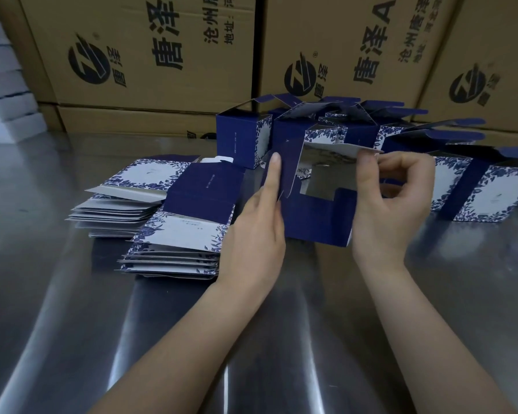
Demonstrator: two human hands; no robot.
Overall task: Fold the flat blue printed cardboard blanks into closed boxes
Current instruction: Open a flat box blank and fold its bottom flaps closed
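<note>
In the middle we see a half-folded box (317,218). It is dark blue outside and shiny silver inside. It is low over the tabletop (72,309), and we cannot tell if its bottom touches. The left hand (257,234) has its fingers straight and close together, pressed flat on a blue side flap. The right hand (392,198) has its fingers curled and pinches the edge of a white top flap between thumb and fingertip. The top of the box is open and we can look down into it.

Just to the left lie the flat blanks (174,231) in two low piles, one near and one farther back. The piles touch each other, and the sheets are a bit fanned out. The top sheets show blue bands and white parts with blue flowers around them.

Behind the hands stand the folded boxes (243,138) in a tight bunch, with their top flaps sticking up. One more box (485,189) sits to the right, just past the right hand. It has a blue stripe and flower print.

The tabletop is gray metal and very shiny, with long bright streaks of light on it.

At the back, big brown cartons (150,55) are stacked like a wall, with black logos and writing turned sideways. Far left there is a white stack (6,85), but it is too blurry to tell what it is.
</note>
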